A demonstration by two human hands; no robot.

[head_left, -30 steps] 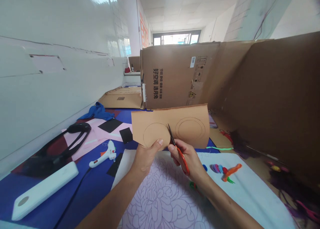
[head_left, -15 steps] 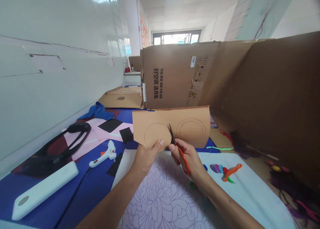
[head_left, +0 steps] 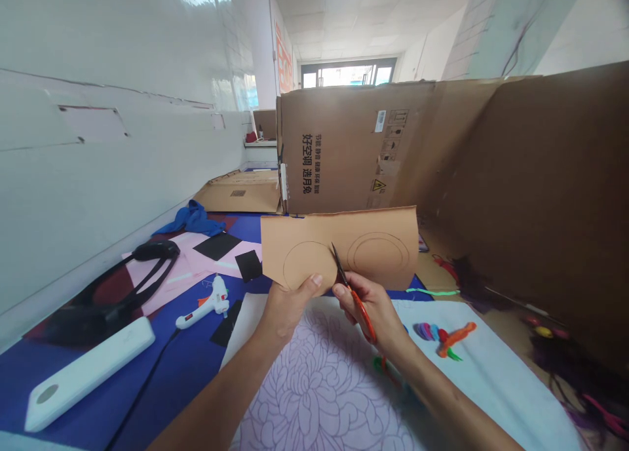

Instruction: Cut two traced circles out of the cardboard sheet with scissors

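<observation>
The left hand point(head_left: 289, 310) is grasping a flat, light-brown cardboard piece point(head_left: 317, 231) at its lower edge: the thumb is pressing on the front face, while the other fingers are going behind it, so I cannot tell exactly how they are placed. The right hand point(head_left: 371, 307) is grasping a pair of scissors with orange handles and dark blades point(head_left: 362, 313), with thumb and fingers closed around the handles.

The cardboard piece is standing tilted above a white sheet with a line-drawn flower point(head_left: 314, 392), in front of a large brown cardboard box point(head_left: 354, 149). The blades are pointing up and away, and they are lying at the right side of a single thin-drawn circle point(head_left: 308, 257). On the other half, a double-ring outline point(head_left: 378, 251) is looking uncut.

In my judgement, the step in hand is cutting along the single circle, since its lower right side is seeming already separated. The next move is calling for small bites of the blades along the curve, with the left hand turning the piece and its thumb staying away from the edges.

At the left, a white glue gun point(head_left: 206, 307) is lying on the blue surface point(head_left: 171, 372).
</observation>
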